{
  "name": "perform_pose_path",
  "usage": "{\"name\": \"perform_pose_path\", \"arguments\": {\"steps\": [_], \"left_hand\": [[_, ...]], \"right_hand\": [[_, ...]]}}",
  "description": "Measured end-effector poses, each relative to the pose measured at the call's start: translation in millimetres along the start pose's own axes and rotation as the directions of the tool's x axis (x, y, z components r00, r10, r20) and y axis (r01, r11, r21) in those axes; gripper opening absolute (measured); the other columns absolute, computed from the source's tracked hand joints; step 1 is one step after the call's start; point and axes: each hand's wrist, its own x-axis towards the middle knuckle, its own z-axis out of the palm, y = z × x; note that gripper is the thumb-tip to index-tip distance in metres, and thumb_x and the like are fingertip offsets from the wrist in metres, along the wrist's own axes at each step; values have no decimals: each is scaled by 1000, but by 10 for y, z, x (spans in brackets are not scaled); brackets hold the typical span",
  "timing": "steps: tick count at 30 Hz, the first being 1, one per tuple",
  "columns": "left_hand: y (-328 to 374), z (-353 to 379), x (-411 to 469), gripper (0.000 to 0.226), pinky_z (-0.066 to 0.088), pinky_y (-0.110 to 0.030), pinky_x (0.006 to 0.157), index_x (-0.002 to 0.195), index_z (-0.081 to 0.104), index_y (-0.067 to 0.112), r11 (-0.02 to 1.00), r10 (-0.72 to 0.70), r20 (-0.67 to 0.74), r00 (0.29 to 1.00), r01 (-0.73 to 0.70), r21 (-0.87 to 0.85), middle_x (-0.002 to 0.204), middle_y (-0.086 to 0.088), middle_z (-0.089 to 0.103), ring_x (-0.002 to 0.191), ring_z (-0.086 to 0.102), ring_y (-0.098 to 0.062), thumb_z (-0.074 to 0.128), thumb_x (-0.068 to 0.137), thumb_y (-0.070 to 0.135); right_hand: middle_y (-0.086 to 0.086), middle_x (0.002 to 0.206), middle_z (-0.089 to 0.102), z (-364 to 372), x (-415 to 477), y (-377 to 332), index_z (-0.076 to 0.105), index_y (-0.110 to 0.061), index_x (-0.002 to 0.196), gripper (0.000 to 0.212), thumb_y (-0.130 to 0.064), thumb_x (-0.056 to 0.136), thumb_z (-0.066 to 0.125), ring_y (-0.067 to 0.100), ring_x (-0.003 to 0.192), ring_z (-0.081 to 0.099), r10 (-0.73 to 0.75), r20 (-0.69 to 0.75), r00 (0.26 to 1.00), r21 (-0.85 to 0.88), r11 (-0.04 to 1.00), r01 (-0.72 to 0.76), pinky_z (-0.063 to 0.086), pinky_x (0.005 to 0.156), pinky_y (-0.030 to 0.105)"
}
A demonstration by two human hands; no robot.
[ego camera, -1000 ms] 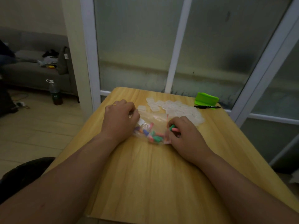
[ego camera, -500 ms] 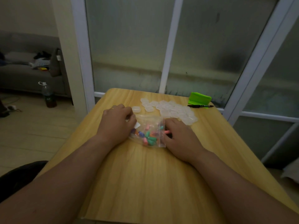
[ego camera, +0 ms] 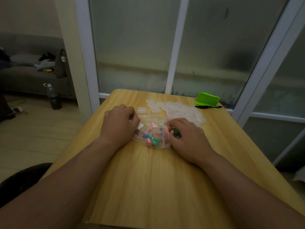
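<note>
We are resting both forearms on the bare near half of the wooden worktop (ego camera: 148, 187), and the work is sitting at its middle. There a clear zip bag (ego camera: 153, 123) is lying flat, with its long axis running left to right between our hands. It is holding a heap of small coloured pieces (ego camera: 152, 138), bullet-shaped in pink, teal, blue and orange, possibly foam earplugs.

Our left hand (ego camera: 119, 125) is gripping the bag's closed left end, fingers curled down over the film beside a white label. Our right hand (ego camera: 188, 138) is working at the bag's right end, where the red zip line marks the mouth. Its fingers are curled and pinching a few green pieces (ego camera: 175, 133) just outside that mouth, with a pink one beside them.

So the mouth is facing right, and the right hand is the nearer one for drawing pieces out.

Just beyond the left hand a single clear case (ego camera: 142, 110) is standing apart. Further right a pile of clear cases (ego camera: 181, 111) is spreading out; whether they hold anything, we cannot tell. We are judging that the pinched pieces are heading for one of them.

At the far right edge a black marker pen (ego camera: 208, 106) is lying beside a green folded thing (ego camera: 207, 99). Far left, on the floor, a bottle (ego camera: 52, 96) is standing near a grey sofa (ego camera: 24, 76).
</note>
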Motion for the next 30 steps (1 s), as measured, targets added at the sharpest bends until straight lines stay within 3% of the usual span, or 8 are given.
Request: {"name": "perform_pose_path", "arguments": {"steps": [3,8,13,18,22,26,30], "left_hand": [[-4,0,-3,20,50,-46,82,84,66,24,1000,-11,10,1000,11,-9,80,6,56,78,54,-19,55,96,36],[-19,-14,2,18,49,-45,83,84,65,25,998,-39,-6,999,38,-45,79,8,55,78,53,-18,56,97,34],[-110,-52,32,19,50,-45,78,80,63,24,996,-83,-40,996,82,-35,77,6,52,76,52,-20,56,95,33],[-160,-68,42,20,52,-48,78,80,64,24,993,-111,-38,993,109,-55,76,6,52,76,53,-21,54,94,33],[-147,-62,48,20,52,-48,77,78,62,25,993,-103,-32,994,101,-55,75,6,53,74,53,-21,54,94,33],[-157,-41,53,19,53,-48,79,80,63,27,992,-103,-22,994,101,-76,77,8,53,75,53,-19,53,94,35],[-154,-40,62,24,53,-48,79,81,65,28,987,-104,-35,994,98,-128,79,8,56,78,55,-19,48,92,42]], "right_hand": [[-17,124,61,36,-10,-23,65,-39,127,51,-56,84,42,10,108,58,16,39,999,130,991,-21,52,95,39],[-16,100,62,175,136,-159,68,-38,107,26,-54,88,58,12,93,57,47,-5,999,137,989,-46,52,83,42],[-14,102,63,273,287,-331,69,-35,109,18,-40,94,62,16,97,57,34,-32,999,135,990,-29,53,84,43],[-14,108,64,276,336,-414,68,-35,112,16,-39,97,63,11,98,60,40,-17,999,195,980,-36,56,85,40],[-14,125,63,92,277,-350,66,-32,129,29,-37,101,61,3,105,58,67,10,998,274,959,-67,54,89,31],[-13,124,66,-10,220,-224,67,-34,131,30,-38,103,57,12,93,67,143,62,988,388,908,-156,62,86,46],[-16,110,65,31,175,-138,74,-32,117,20,-38,101,64,9,103,57,-1,-55,998,225,974,13,52,92,40]]}}
